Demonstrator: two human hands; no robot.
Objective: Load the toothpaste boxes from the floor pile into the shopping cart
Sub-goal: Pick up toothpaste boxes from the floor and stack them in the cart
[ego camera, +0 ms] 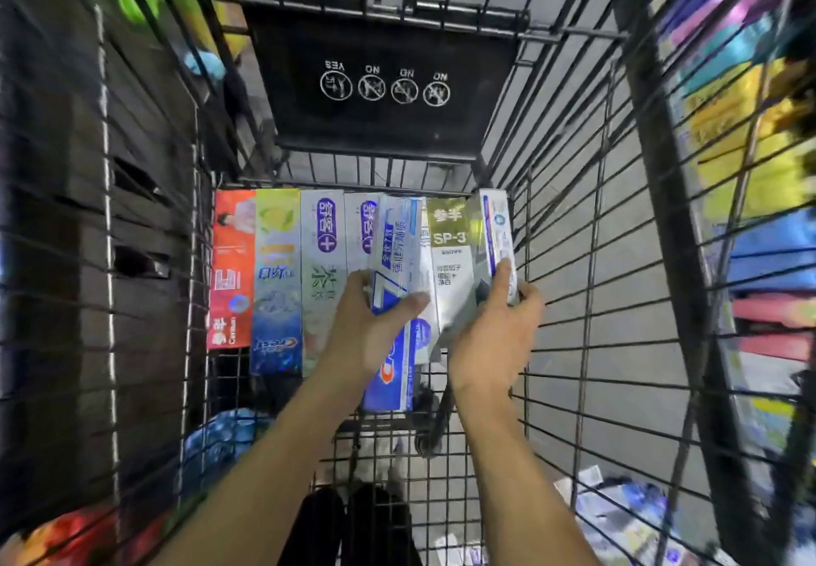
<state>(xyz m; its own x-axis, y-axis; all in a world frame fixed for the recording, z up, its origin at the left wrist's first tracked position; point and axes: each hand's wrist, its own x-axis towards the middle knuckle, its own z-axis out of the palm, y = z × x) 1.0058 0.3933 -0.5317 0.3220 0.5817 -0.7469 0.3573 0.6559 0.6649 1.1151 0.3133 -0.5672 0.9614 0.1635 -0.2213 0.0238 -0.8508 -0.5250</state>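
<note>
Both my arms reach down into the black wire shopping cart (574, 256). Several toothpaste boxes lie side by side on its floor: a red box (232, 269), a yellow-and-blue box (277, 282), a white box with a purple logo (322, 256). My left hand (371, 327) grips a blue-and-white Crest box (395, 256), tilted over the row. My right hand (494, 335) pinches a narrow white box (496, 229) standing on edge by the cart's right wall. A gold-topped SP-3 box (450, 256) lies between the two hands.
The cart's black child-seat flap (384, 84) with warning icons stands at the far end. More toothpaste boxes lie on the floor outside, at lower left (221, 437) and lower right (618, 517). Colourful shelves (759, 168) run along the right; dark crates (132, 212) stand on the left.
</note>
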